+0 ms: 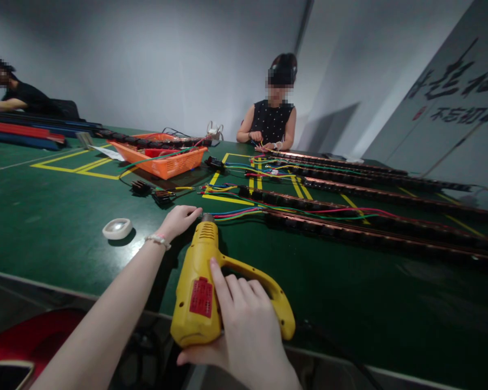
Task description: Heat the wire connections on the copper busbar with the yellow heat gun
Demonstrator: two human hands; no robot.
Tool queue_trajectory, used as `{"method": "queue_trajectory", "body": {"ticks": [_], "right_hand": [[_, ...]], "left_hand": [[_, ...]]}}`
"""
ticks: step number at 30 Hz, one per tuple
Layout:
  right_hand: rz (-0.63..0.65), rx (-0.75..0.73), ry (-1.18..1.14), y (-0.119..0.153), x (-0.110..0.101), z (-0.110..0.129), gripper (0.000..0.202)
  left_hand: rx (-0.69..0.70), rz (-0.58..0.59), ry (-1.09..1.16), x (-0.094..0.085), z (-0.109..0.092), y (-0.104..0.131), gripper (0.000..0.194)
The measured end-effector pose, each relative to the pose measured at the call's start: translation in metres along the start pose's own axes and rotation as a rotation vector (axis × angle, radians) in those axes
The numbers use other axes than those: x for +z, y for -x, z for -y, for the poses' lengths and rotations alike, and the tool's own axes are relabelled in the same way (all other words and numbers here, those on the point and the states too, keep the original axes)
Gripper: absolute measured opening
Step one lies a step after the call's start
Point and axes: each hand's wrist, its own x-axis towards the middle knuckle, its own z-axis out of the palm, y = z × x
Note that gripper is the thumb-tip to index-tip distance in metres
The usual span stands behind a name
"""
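Observation:
A yellow heat gun (199, 271) with a red vented panel is gripped in my right hand (248, 319), thumb behind its rear end and fingers along its side. Its metal nozzle points away from me, close to the fingertips of my left hand (179, 223). That hand is closed in a pinch at the ends of blue, red and green wires (238, 213); the tips are hidden by the fingers and nozzle. The wires run right into a long dark bar with copper-coloured edges (350, 234), lying on the green table (309, 292).
A white roll of tape (117, 229) lies left of my forearm. Black connectors (162, 196) and an orange basket (162, 162) sit beyond. More wired bars (374, 196) stretch to the right. One person (273, 122) works opposite; another (28, 97) sits far left.

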Motion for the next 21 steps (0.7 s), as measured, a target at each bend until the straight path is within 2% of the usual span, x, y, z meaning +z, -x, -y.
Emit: {"method": "queue_trajectory", "body": {"ticks": [5, 11, 17, 21], "right_hand": [[0.092, -0.032, -0.078, -0.003, 0.003, 0.004, 0.131], [0.134, -0.076, -0.068, -0.004, -0.001, 0.0, 0.125], [0.165, -0.071, -0.126, 0.0, -0.014, -0.02, 0.116], [0.149, -0.03, -0.072, 0.009, -0.025, -0.039, 0.122]], "left_hand": [[0.001, -0.021, 0.024, 0.002, 0.005, -0.001, 0.056], [0.009, -0.016, 0.037, 0.003, 0.007, -0.002, 0.056], [0.015, 0.007, 0.024, 0.0, 0.001, 0.001, 0.053], [0.003, 0.009, 0.027, -0.001, 0.0, 0.002, 0.052]]}}
